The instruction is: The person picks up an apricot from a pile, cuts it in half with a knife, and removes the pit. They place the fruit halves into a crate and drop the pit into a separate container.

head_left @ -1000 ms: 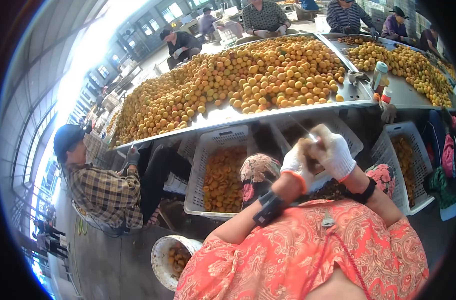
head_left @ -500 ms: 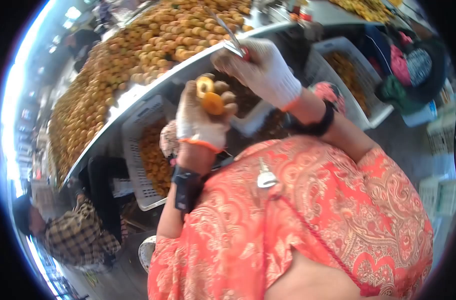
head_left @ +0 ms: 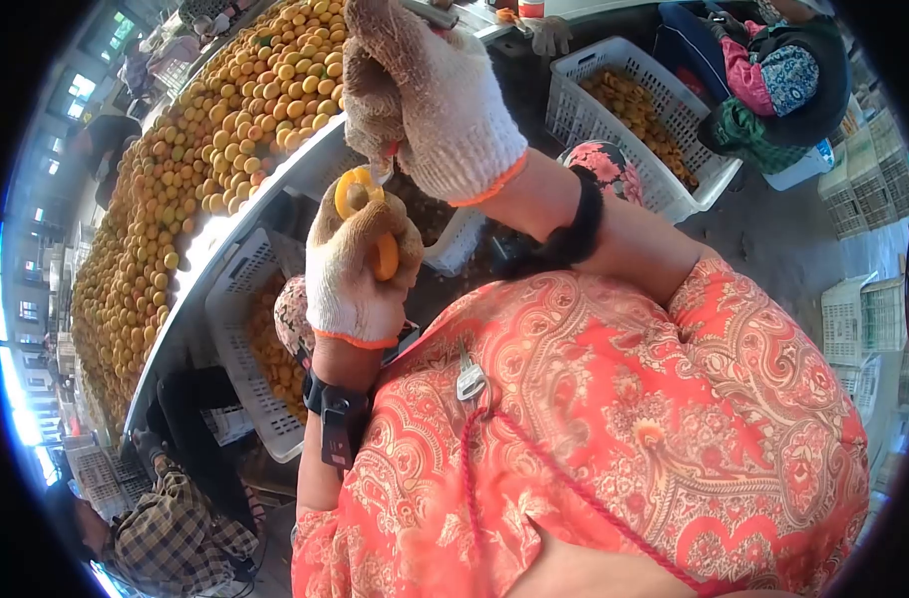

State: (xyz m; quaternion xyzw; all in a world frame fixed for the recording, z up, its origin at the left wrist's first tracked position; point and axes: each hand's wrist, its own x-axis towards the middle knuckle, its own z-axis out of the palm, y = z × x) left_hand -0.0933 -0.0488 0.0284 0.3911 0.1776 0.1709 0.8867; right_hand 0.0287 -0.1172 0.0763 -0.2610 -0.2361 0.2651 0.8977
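Note:
My left hand (head_left: 360, 264), in a stained knitted glove, is closed around halved apricot pieces (head_left: 360, 189); one orange half shows at the top and another between the fingers. Just above and to the right, my right hand (head_left: 420, 105), gloved too, is wrapped round a tool, of which a bit of red and a small metal tip show close to the upper apricot half. The rest of the tool is hidden by the fingers. Beyond both hands, a large heap of whole apricots (head_left: 265, 100) lies on a metal-edged table (head_left: 315, 149).
One white crate (head_left: 260, 369) with apricot pieces stands to the left, another (head_left: 674, 194) to the right. A person (head_left: 180, 528) in a checked shirt is at lower left, and a person (head_left: 788, 90) with a patterned head covering at upper right. Stacked crates (head_left: 868, 179) stand far right.
My right hand has moved left and turned, bringing the tool down to the fruit. My left fingers have closed more around the apricot pieces. The whole view has shifted.

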